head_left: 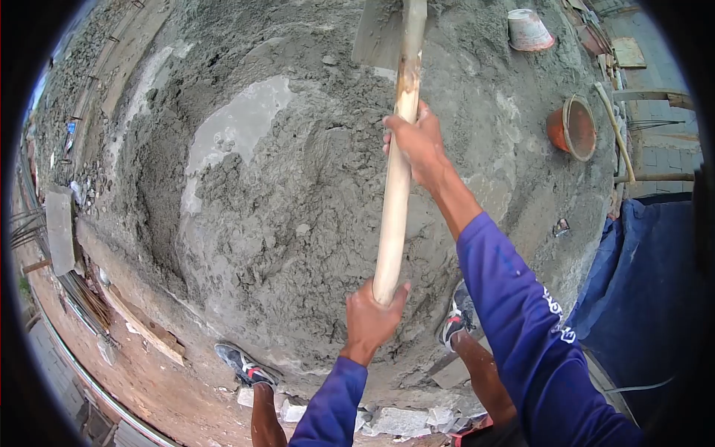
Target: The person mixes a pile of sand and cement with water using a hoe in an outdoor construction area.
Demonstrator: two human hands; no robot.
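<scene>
Both hands are wrapped around the pale wooden handle of a shovel [395, 201]. My left hand [372, 316] grips the butt end of the handle, low in the view. Farther up the shaft, my right hand [418, 143] closes around it. The shovel's flat grey blade [375, 36] lies at the top of the view, partly cut off by the frame edge and smeared with mortar. Under the handle spreads a wide heap of wet grey mortar [298, 216], with a puddle of cement water [242, 119] to its left.
An orange bucket [572, 128] tilts on its side at the right, and a whitish bucket [529, 31] stands upside down farther back. A blue tarp [644, 276] covers the right side. Broken blocks [402, 421] lie by my feet, and boards and rods line the left.
</scene>
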